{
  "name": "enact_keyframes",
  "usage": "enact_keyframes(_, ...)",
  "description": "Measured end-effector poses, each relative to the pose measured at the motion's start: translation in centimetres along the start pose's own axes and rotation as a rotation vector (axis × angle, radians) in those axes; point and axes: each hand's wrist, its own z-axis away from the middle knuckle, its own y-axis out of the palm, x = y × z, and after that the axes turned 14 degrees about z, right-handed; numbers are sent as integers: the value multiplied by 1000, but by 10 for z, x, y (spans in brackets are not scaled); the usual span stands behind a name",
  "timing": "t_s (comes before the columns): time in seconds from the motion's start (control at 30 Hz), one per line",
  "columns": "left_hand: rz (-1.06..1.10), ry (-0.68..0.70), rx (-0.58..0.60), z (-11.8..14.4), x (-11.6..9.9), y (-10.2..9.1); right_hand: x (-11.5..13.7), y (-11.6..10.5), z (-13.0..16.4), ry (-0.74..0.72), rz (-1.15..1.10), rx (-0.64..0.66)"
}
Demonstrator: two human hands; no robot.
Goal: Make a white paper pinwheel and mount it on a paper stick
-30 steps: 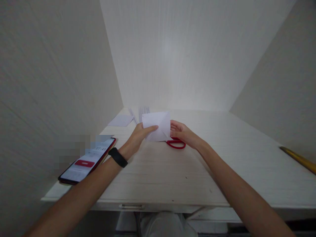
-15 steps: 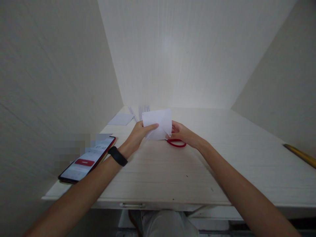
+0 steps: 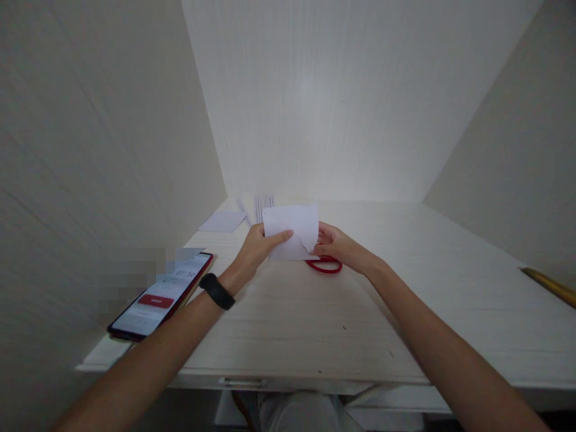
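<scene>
**A:** Head view, the only one here: the left hand (image 3: 252, 249) has its fingers (image 3: 281, 236) pinched on the left edge of a folded white sheet of paper (image 3: 292, 234), and the right hand (image 3: 335, 246) grips the right edge, thumb near a small turned-up corner. The paper is held just above the pale wood-grain worktop (image 3: 315, 324), toward the back of it. Both hands are clamped on the sheet, neither one loose.

**B:** What's the red thing under it?

**A:** Red-handled scissors (image 3: 324, 266), just one loop of the handle showing, right below the right hand. Can't tell whether the hand touches them. The blades are hidden behind the paper.

**B:** So what could go wrong?

**A:** My guess: the hidden blades. If the paper is pressed down there, the fold could come out lumpy or a finger could catch an edge. Uneven pulling from the two hands could also skew the crease or tear that corner.

**B:** Anything else around?

**A:** A red-cased smartphone (image 3: 157, 295) sits near the left front edge with its screen lit, close to the left forearm, so a nudge could tip it off. Loose white paper pieces (image 3: 224, 221) lie at the back left, and a yellow pencil-like stick (image 3: 549, 287) at the far right.
</scene>
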Motion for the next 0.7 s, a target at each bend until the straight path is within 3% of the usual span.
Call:
enact_keyframes(0.17, 8, -2, 9, 0, 0, 0, -2, -5, 1, -40, -15, 1)
enact_keyframes(0.4, -52, -28, 0, 0, 3, 0, 2, 4, -1, -71, -33, -25)
enact_keyframes(0.7, -100, -13, 28, 0, 6, 1, 3, 13, -3, -31, -23, -194)
